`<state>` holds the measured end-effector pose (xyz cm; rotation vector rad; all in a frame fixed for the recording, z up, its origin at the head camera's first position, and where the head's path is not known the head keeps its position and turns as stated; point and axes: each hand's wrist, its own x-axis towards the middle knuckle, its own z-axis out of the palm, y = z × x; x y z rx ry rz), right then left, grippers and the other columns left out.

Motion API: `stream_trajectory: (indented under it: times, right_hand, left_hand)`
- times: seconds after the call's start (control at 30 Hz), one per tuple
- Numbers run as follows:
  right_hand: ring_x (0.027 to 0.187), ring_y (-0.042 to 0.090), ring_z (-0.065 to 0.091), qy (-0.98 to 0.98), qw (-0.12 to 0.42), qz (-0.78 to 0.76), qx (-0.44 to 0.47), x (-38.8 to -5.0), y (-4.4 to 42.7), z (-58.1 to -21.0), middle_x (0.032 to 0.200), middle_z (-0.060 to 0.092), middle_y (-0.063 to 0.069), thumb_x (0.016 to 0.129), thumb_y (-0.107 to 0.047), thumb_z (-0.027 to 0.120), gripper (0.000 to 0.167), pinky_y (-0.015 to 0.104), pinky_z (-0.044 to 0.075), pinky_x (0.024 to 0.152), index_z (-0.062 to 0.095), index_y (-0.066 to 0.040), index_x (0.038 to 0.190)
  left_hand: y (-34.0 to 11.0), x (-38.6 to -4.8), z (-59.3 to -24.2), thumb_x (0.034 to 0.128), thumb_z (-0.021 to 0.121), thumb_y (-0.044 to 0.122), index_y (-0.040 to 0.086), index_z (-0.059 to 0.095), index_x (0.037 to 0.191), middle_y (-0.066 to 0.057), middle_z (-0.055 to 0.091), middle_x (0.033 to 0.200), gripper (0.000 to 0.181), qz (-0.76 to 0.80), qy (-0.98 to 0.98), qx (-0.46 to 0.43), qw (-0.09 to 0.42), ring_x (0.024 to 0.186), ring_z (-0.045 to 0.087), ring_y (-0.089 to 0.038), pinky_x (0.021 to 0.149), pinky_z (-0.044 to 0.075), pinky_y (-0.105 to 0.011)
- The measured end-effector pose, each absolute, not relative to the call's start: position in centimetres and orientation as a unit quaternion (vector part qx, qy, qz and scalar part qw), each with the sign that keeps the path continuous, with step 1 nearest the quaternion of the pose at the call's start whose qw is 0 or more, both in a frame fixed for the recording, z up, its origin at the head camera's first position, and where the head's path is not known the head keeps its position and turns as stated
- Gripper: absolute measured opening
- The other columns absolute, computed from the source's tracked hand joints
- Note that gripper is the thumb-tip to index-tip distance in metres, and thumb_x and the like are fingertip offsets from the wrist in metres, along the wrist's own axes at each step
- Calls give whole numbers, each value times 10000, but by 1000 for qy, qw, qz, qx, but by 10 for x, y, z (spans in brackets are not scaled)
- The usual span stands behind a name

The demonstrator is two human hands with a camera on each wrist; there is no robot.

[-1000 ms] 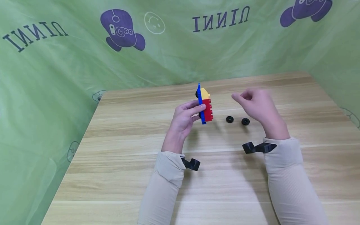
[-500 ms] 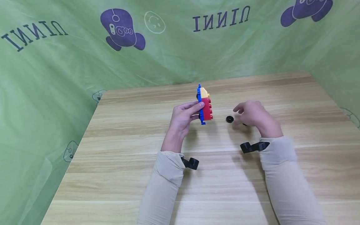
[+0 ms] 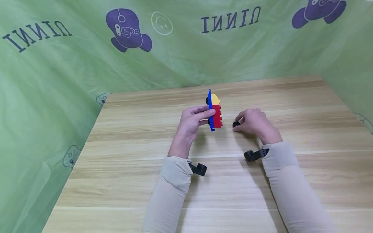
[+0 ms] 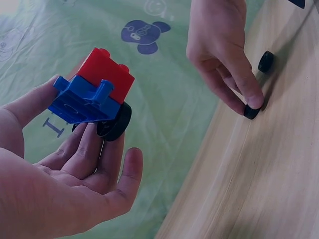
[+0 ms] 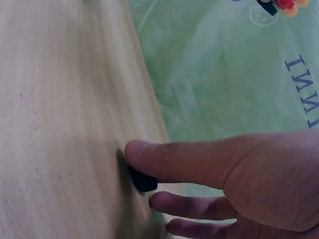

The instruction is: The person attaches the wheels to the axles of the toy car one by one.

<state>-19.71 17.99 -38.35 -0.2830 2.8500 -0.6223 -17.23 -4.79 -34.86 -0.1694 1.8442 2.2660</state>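
My left hand (image 3: 190, 124) holds a toy car (image 3: 216, 117) above the table, thumb on one side and fingers underneath. The car has a blue base, a red brick and a yellow sloped brick, with black wheels on the base. Low over the table to its right, my right hand (image 3: 254, 121) pinches a small black wheel (image 4: 251, 111) between thumb and fingers. That wheel is tilted on edge at the tabletop. A second loose wheel (image 4: 266, 61) lies on the wood behind the right hand in the left wrist view; the head view hides it.
The wooden table (image 3: 116, 181) spreads under both arms. A green printed cloth (image 3: 180, 58) hangs along its back and sides. Black wrist cameras (image 3: 200, 169) sit on both sleeve cuffs.
My right hand has come down and left from above the table and taken hold of the left-hand loose wheel. My left hand stays nearly still with the car.
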Motion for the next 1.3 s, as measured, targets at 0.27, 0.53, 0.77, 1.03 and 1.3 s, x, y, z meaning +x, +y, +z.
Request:
stream_trajectory:
  times: [0.27,0.53,0.77,1.03,1.3]
  right_hand:
    - [928,315,591,959,92,-238,-120,-197,175,-382,925,711,123,835,-235,804,299,500,374,869,753,-44,1061]
    - [1168,343,580,890,-24,-443,-101,-181,181,-347,1133,674,173,837,-170,799,359,529,417,1016,656,-24,1133]
    - [1083,45,614,823,-145,-522,-174,-168,178,-327,1104,725,25,807,-21,810,326,261,409,1046,740,-80,1120]
    - [1055,51,625,781,-204,-542,-235,-163,170,-319,1015,730,-71,684,114,857,385,218,410,1061,730,37,1039]
    - [1101,71,575,784,-260,-487,-282,-163,166,-318,1053,738,87,668,103,881,415,229,410,991,761,19,1058]
  left_hand:
    - [-46,-170,-348,864,792,107,-27,721,1153,-126,748,1093,327,763,635,-48,114,874,702,-148,838,559,-307]
    - [-45,-170,-347,853,808,144,-3,732,1138,-112,753,1088,330,748,651,-42,122,906,714,-172,886,546,-337]
    - [-44,-168,-347,841,809,121,-32,714,1144,-137,740,1104,353,734,667,-19,124,984,686,-171,943,541,-390]
    - [-43,-167,-348,841,807,108,-30,710,1143,-150,740,1114,347,731,670,-12,126,994,687,-187,982,528,-417]
    - [-41,-167,-348,848,790,73,-49,714,1104,-144,751,1052,294,738,663,6,128,923,700,-158,897,557,-333]
